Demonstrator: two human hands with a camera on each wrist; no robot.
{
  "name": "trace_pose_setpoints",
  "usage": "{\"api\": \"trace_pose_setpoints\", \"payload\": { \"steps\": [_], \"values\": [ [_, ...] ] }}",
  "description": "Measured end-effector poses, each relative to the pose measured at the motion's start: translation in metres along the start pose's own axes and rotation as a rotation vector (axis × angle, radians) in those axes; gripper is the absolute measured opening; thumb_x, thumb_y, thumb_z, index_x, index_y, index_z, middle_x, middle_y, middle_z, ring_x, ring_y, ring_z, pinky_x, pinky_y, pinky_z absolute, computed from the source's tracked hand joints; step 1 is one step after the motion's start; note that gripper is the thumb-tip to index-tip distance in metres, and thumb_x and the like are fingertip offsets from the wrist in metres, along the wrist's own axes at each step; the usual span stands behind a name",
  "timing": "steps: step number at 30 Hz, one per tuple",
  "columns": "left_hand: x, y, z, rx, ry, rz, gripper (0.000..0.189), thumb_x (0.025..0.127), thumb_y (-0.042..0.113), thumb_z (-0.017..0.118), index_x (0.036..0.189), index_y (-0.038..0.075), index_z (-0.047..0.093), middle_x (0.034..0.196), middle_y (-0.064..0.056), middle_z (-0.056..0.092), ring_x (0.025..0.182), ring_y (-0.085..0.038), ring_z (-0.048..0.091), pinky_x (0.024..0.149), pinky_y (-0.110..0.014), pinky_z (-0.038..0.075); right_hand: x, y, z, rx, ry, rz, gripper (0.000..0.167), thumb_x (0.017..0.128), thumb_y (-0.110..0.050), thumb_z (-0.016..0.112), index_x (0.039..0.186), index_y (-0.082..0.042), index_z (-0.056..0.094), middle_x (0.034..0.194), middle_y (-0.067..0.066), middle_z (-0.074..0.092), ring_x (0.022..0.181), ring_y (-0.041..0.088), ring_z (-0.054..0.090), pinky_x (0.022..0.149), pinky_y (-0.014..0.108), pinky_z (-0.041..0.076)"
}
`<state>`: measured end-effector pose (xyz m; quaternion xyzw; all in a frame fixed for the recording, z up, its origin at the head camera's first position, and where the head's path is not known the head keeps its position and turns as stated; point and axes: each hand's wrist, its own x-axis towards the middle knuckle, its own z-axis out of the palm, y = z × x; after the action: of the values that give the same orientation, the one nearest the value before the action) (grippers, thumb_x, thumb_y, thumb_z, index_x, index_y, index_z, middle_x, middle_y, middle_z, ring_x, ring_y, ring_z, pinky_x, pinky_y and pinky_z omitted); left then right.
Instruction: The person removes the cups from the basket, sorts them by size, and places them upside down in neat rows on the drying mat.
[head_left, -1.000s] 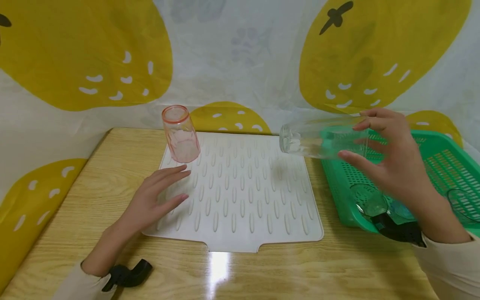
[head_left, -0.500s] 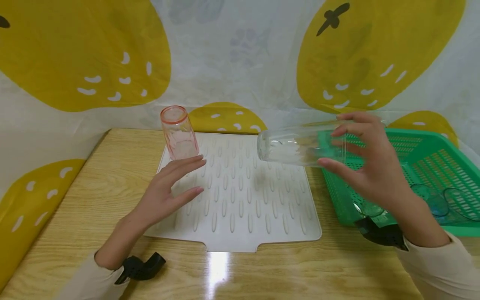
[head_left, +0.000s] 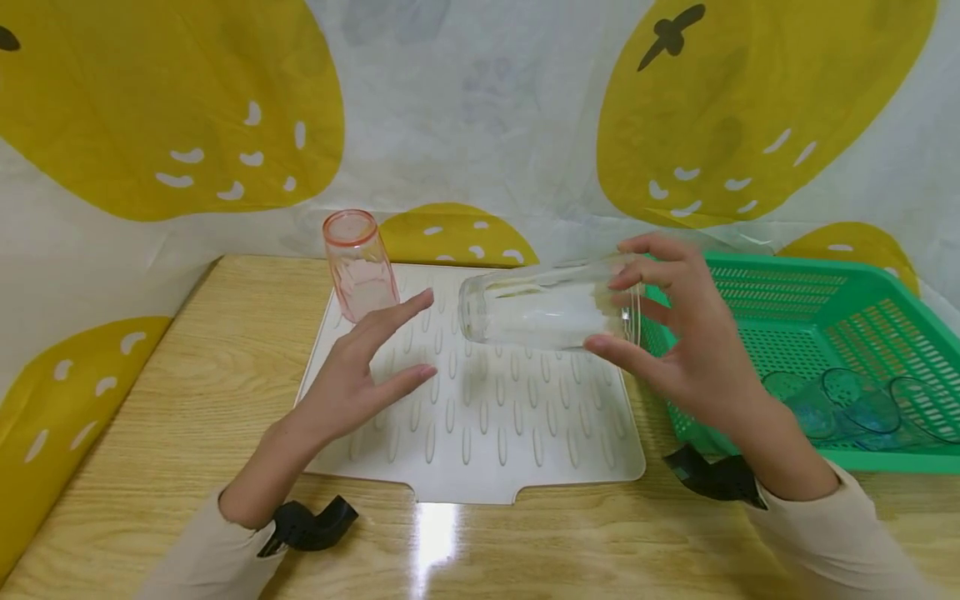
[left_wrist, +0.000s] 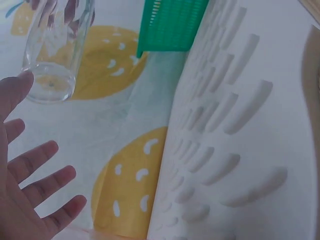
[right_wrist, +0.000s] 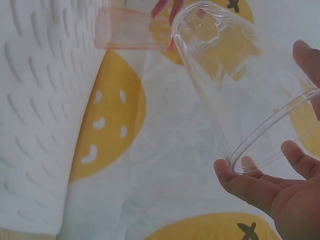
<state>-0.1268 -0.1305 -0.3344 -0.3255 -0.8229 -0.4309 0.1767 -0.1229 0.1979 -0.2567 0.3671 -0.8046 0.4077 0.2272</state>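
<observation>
A clear drinking glass [head_left: 540, 308] lies sideways in the air above the white ridged mat [head_left: 480, 433], its base towards the left. My right hand [head_left: 682, 333] grips it near the rim with thumb and fingertips, as the right wrist view shows at the glass's rim [right_wrist: 270, 127]. My left hand [head_left: 367, 367] hovers over the mat's left part with fingers extended and holds nothing. In the left wrist view its thumb appears close to the base of the glass [left_wrist: 52, 82]; whether they touch I cannot tell. A pink glass [head_left: 363, 271] stands upside down at the mat's back left corner.
A green plastic basket [head_left: 847, 271] stands right of the mat, with several bluish glasses [head_left: 847, 408] lying in its front part. Behind the wooden table [head_left: 187, 367] hangs a white cloth [head_left: 472, 125] with yellow fruit prints.
My right hand has carried the clear glass leftwards from beside the basket to over the mat. My left hand has moved right, towards the glass's base. The pink glass has stayed put.
</observation>
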Motion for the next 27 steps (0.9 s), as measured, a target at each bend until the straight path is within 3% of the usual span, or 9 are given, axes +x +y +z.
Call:
{"api": "trace_pose_setpoints", "payload": {
  "steps": [5,15,21,27],
  "values": [
    [0.004,0.005,0.002,-0.067,-0.008,-0.018,0.082,0.081,0.012,0.077,0.150,0.018,0.033,0.142,0.001,0.048,0.125,-0.019,0.047,0.093,-0.043,0.042,-0.002,0.000,0.012,0.037,-0.003,-0.011,0.058,0.081,-0.043,0.073,0.110,0.003,0.052,0.135,0.011,0.042,0.101,0.020,0.055,0.083,0.023,0.051],
    [0.006,0.010,0.006,-0.130,-0.025,-0.072,0.083,0.077,0.011,0.081,0.147,0.020,0.037,0.140,0.002,0.049,0.118,-0.016,0.051,0.093,-0.040,0.045,-0.005,-0.001,0.028,0.199,-0.017,-0.016,0.052,0.082,-0.032,0.074,0.109,0.005,0.050,0.135,0.015,0.040,0.108,0.027,0.050,0.084,0.029,0.052],
    [0.007,0.011,0.007,-0.164,-0.026,-0.051,0.081,0.073,0.009,0.084,0.142,0.017,0.044,0.128,-0.001,0.057,0.102,-0.016,0.058,0.090,-0.042,0.045,-0.007,-0.001,0.036,0.246,-0.011,-0.044,0.055,0.082,-0.035,0.074,0.109,0.007,0.050,0.136,0.019,0.038,0.109,0.028,0.049,0.085,0.028,0.052],
    [0.005,0.010,0.005,-0.177,0.009,-0.001,0.080,0.068,0.006,0.087,0.138,0.014,0.049,0.124,0.001,0.060,0.098,-0.015,0.061,0.090,-0.035,0.046,-0.007,0.002,0.039,0.297,-0.013,-0.040,0.054,0.082,-0.031,0.075,0.109,0.008,0.049,0.138,0.019,0.037,0.110,0.032,0.050,0.086,0.031,0.052]
  ]
}}
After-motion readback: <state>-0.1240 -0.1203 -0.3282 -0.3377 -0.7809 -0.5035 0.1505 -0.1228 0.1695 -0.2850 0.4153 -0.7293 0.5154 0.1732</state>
